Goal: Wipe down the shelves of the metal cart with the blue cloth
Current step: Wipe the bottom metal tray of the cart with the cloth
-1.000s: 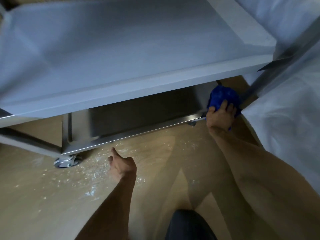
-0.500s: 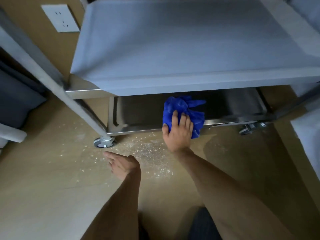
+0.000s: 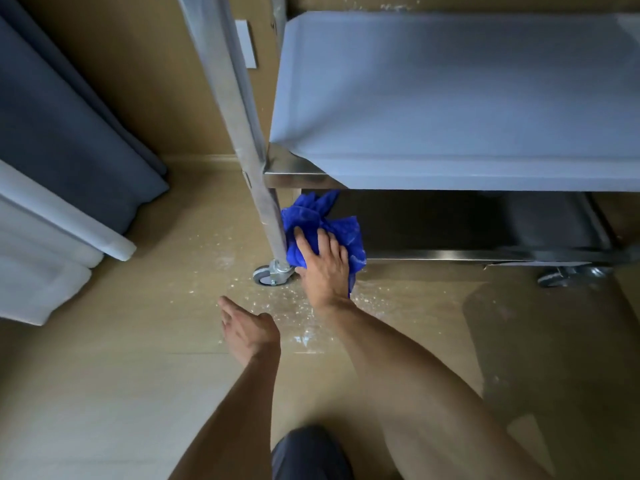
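The metal cart fills the upper right, its middle shelf (image 3: 450, 109) pale grey and its dark bottom shelf (image 3: 467, 230) just above the floor. A crumpled blue cloth (image 3: 311, 216) lies at the bottom shelf's left front corner, against the cart's upright post (image 3: 242, 116). My right hand (image 3: 323, 268) presses on the cloth with fingers spread flat. My left hand (image 3: 247, 329) hovers over the floor in front of the cart, fingers relaxed, holding nothing.
A caster wheel (image 3: 270, 275) sits under the post, another caster (image 3: 557, 277) at the right. White crumbs (image 3: 294, 306) are scattered on the tan floor. Dark blue curtain (image 3: 69, 133) and white fabric (image 3: 41, 254) hang at the left. My knee (image 3: 308, 452) shows below.
My right hand has swept the blue cloth leftward along the bottom shelf, from its right end to the left front corner by the post. The left hand stayed near the floor.
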The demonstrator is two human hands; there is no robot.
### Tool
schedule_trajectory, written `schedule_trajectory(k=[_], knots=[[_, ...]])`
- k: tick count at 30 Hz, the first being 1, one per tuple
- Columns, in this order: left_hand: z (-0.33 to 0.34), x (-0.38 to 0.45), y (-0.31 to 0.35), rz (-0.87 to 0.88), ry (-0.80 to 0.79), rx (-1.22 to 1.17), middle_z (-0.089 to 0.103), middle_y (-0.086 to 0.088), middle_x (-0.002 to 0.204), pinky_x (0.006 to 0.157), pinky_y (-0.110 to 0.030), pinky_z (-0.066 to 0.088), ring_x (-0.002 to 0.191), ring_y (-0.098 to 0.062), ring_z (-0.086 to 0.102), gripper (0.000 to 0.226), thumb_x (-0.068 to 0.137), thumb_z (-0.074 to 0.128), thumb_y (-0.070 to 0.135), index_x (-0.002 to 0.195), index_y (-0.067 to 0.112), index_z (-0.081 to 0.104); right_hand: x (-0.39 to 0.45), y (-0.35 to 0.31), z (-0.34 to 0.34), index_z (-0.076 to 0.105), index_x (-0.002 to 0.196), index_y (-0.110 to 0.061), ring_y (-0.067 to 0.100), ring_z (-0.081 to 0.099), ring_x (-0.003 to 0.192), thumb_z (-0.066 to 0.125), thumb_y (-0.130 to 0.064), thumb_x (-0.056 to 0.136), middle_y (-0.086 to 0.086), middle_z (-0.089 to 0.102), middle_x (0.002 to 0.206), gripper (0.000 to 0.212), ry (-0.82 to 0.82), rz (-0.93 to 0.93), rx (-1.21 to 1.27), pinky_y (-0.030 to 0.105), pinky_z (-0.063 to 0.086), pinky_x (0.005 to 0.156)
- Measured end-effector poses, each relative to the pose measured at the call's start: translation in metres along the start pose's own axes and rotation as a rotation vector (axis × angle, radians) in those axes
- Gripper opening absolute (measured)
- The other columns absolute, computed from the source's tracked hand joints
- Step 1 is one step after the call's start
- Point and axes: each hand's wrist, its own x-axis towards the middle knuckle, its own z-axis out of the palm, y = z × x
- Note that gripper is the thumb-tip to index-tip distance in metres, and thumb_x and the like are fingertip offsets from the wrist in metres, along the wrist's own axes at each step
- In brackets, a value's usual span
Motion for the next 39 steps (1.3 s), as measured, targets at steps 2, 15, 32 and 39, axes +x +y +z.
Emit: schedule_trajectory(k=[2,15,32,39], knots=[[0.004,-0.007,-0.002,-0.049,-0.013,-0.027,0.045,-0.025,0.14,0.103,-0.046,0.039,0.124,-0.041,0.045,0.074,0.076,0.052,0.001,0.145,-0.002,0.026,-0.006,0.017,-0.002,0.041,0.146,-0.036,0.032,0.045,0.132,0.083,-0.033,0.072,0.01,0.05,0.141,0.085,0.049,0.024,0.008,0.046,0.035,0.108],[0.097,-0.11,0.096,0.149,-0.224,0.014,0.05,-0.019,0.135,0.088,-0.044,0.047,0.114,-0.039,0.053,0.063,0.078,0.049,-0.001,0.139,0.008,0.036,-0.043,0.226,-0.052,0.037,0.151,-0.026,0.032,0.027,0.144,0.066,0.001,0.066,0.01,0.039,0.152,0.094,0.235,0.287,0.097,0.05,0.021,0.119],[0.167,-0.183,0.147,0.219,-0.26,0.037,0.053,-0.014,0.131,0.086,-0.043,0.053,0.11,-0.032,0.055,0.063,0.08,0.049,-0.007,0.139,0.009,0.037,-0.044,0.447,-0.149,0.024,0.156,-0.017,0.042,0.016,0.147,0.059,-0.025,0.09,0.022,0.023,0.158,0.075,0.205,0.797,-0.007,0.054,0.017,0.117],[0.134,-0.146,0.131,0.201,-0.227,0.066,0.052,-0.016,0.132,0.087,-0.046,0.053,0.109,-0.035,0.057,0.064,0.08,0.053,-0.002,0.14,0.007,0.034,-0.041,0.384,-0.135,0.026,0.154,-0.016,0.044,0.028,0.14,0.071,-0.033,0.08,0.024,0.034,0.15,0.088,0.078,0.579,-0.157,0.06,0.029,0.112]])
